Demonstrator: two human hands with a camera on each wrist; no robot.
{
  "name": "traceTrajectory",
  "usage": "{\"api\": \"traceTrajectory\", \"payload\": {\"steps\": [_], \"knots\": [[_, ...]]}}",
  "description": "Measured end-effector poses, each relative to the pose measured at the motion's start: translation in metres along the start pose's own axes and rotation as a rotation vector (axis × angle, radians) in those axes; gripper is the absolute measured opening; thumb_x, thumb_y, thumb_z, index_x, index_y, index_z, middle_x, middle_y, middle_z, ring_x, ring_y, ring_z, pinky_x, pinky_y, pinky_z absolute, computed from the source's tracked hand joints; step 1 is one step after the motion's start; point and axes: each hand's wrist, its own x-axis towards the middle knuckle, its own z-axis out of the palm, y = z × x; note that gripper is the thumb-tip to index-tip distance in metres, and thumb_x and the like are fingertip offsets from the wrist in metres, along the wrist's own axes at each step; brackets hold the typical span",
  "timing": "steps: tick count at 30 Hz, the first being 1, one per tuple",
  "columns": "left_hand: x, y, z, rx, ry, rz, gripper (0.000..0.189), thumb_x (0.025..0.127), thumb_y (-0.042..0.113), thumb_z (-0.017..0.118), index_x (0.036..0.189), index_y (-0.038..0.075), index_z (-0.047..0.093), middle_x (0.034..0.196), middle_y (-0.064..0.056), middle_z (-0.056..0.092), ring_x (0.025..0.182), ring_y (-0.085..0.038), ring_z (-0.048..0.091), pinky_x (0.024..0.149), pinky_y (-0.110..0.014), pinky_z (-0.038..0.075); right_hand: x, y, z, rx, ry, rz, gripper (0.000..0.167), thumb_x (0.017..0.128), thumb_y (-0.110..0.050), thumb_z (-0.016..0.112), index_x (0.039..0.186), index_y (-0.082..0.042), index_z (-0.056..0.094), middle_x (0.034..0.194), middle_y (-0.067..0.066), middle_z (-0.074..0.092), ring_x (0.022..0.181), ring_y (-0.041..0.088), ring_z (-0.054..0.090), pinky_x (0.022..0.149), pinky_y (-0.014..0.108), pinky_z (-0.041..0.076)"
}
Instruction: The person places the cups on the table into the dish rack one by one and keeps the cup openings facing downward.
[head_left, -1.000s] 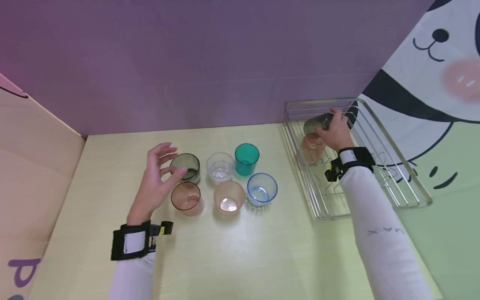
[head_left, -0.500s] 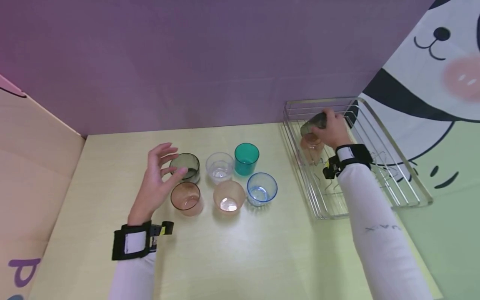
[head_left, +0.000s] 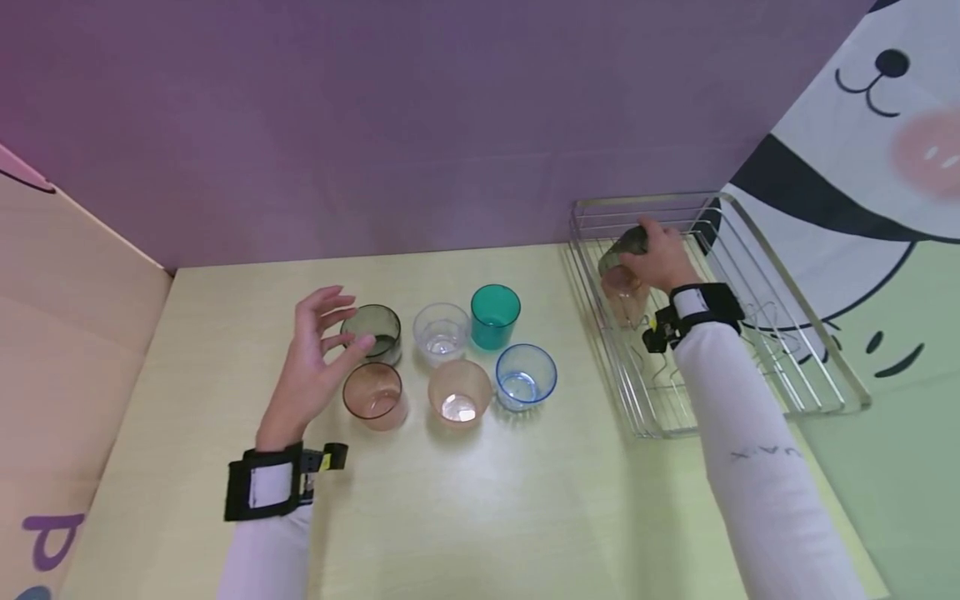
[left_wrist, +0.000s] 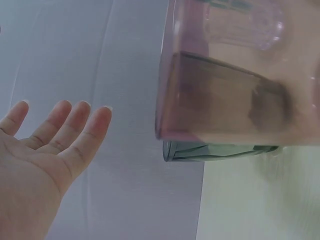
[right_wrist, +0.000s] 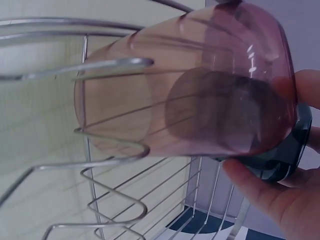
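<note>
Inside the wire rack (head_left: 645, 201) my right hand (head_left: 663, 260) grips a smoky grey glass (head_left: 624, 247), which is tilted, with its base toward the palm. Just in front of it a pink glass (head_left: 624, 302) sits in the rack, overlapping the grey one in the right wrist view, where the thumb (right_wrist: 255, 187) lies along the grey glass. Over the table, my left hand (head_left: 311, 367) is held with relaxed fingers and nothing in them. Nearest to it are a second grey glass (head_left: 384, 329) and a brownish-pink glass (head_left: 375, 398), both upright.
Several more glasses stand close together at mid-table: a clear glass (head_left: 441, 333), a teal glass (head_left: 493, 325), a peach glass (head_left: 460, 396) and a blue-rimmed glass (head_left: 525, 379). Bent wire prongs (right_wrist: 125, 155) rise from the rack floor. A purple wall (head_left: 375, 167) borders the table's back.
My right hand has shifted slightly left with the grey glass, which now leans more steeply and sits closer to the pink glass in the rack. The left hand has stayed in place.
</note>
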Motion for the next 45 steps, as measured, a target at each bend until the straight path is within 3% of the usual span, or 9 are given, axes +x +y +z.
{"api": "traceTrajectory", "payload": {"steps": [7, 13, 22, 29, 37, 45], "knots": [[-0.001, 0.0, -0.001, 0.003, 0.01, 0.004, 0.069, 0.094, 0.009, 0.064, 0.15, 0.015, 0.024, 0.145, -0.01, 0.041, 0.128, -0.007, 0.045, 0.096, -0.011, 0.045, 0.001, -0.002, 0.002, 0.03, 0.013, -0.006, 0.075, 0.093, -0.023, 0.056, 0.154, 0.0, 0.02, 0.15, 0.043, 0.021, 0.136, 0.057, 0.03, 0.112, 0.067, 0.031], [-0.002, 0.0, 0.0, -0.006, 0.011, 0.004, 0.069, 0.094, 0.008, 0.064, 0.15, 0.015, 0.025, 0.145, -0.01, 0.041, 0.129, -0.011, 0.046, 0.096, -0.012, 0.045, 0.002, -0.001, 0.007, 0.036, 0.02, -0.01, 0.073, 0.092, -0.023, 0.058, 0.151, 0.002, 0.025, 0.147, 0.044, 0.027, 0.136, 0.057, 0.03, 0.113, 0.066, 0.03], [-0.002, 0.001, 0.001, -0.012, 0.011, 0.01, 0.069, 0.094, 0.008, 0.064, 0.15, 0.015, 0.024, 0.145, -0.015, 0.041, 0.128, -0.009, 0.046, 0.095, -0.012, 0.046, 0.001, -0.002, 0.012, 0.058, 0.002, 0.014, 0.074, 0.095, -0.023, 0.055, 0.154, 0.003, 0.018, 0.149, 0.043, 0.025, 0.139, 0.056, 0.028, 0.116, 0.063, 0.027], [-0.001, 0.0, 0.001, -0.029, 0.015, 0.017, 0.069, 0.093, 0.006, 0.064, 0.149, 0.015, 0.025, 0.144, -0.011, 0.042, 0.131, -0.026, 0.046, 0.095, -0.012, 0.046, 0.0, -0.003, 0.015, 0.083, -0.022, 0.059, 0.077, 0.096, -0.025, 0.054, 0.156, 0.0, 0.011, 0.153, 0.043, 0.015, 0.139, 0.057, 0.027, 0.115, 0.065, 0.027], [-0.001, -0.001, 0.002, -0.027, 0.011, 0.008, 0.069, 0.093, 0.007, 0.065, 0.149, 0.016, 0.025, 0.144, -0.009, 0.042, 0.129, -0.014, 0.047, 0.096, -0.011, 0.045, 0.001, -0.001, 0.018, 0.06, -0.006, 0.025, 0.079, 0.097, -0.03, 0.054, 0.153, 0.007, 0.014, 0.148, 0.043, 0.026, 0.137, 0.055, 0.032, 0.115, 0.062, 0.03], [-0.002, -0.001, 0.002, -0.025, 0.007, 0.006, 0.069, 0.093, 0.007, 0.064, 0.15, 0.015, 0.024, 0.144, -0.011, 0.041, 0.133, -0.031, 0.045, 0.095, -0.011, 0.045, -0.002, -0.004, 0.018, 0.05, -0.041, 0.024, 0.078, 0.099, -0.035, 0.052, 0.156, 0.0, 0.013, 0.152, 0.043, 0.014, 0.137, 0.058, 0.029, 0.113, 0.066, 0.03]]}}
